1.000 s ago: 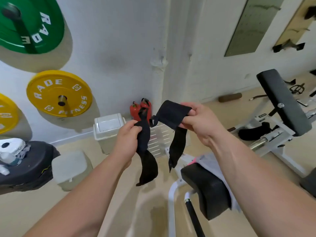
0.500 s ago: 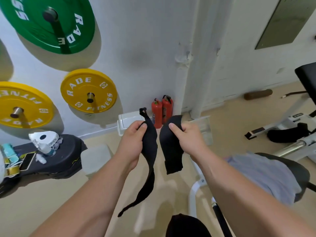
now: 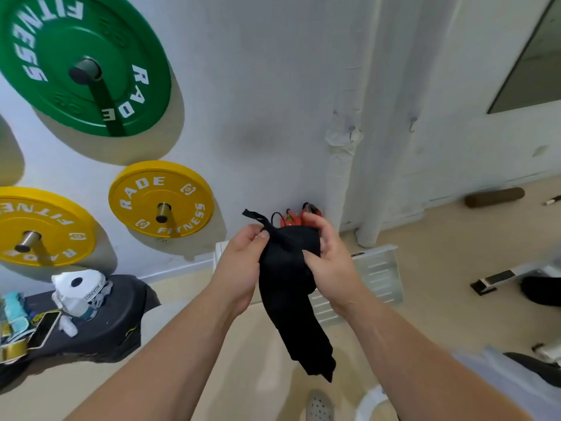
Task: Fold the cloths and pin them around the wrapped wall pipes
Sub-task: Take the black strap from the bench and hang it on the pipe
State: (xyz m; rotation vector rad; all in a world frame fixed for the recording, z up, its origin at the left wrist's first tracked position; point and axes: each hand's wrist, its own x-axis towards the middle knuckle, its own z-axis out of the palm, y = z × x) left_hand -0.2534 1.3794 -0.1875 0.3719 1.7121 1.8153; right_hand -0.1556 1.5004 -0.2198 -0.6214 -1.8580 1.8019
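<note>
Left hand [image 3: 243,262]: clamped on the cloth's upper left edge, thumb on top, pinching it tight.
Right hand [image 3: 329,262]: fingers curled round the cloth's right side, thumb pressed across the front. That's a full grasp.
Cloth [image 3: 288,299]: black and bunched in mid-air between both hands, low in front of the wall and well apart from the pipes. A thin strap end pokes up past the left thumb, and the tail hangs down to a ragged tip. How many layers are folded in there, cannot tell: it's one dark mass.
Pipes [image 3: 340,177]: two white-wrapped runs up the wall corner, tops cut off by the frame. The nearer one's foot slips behind the right hand.
Hooks [image 3: 351,133]: small curved metal bits, one on the nearer pipe's wrapping, another further right. Whether they pierce the wrapping is too small to tell.
Extinguishers [image 3: 293,220]: red, only the tops peek over the fingers.
Plates [image 3: 161,199]: one green and two yellow on wall pegs. The green and the far yellow are clipped by the frame's edge.
Bench [image 3: 100,326]: black, lower left, the clutter on it blurred.
</note>
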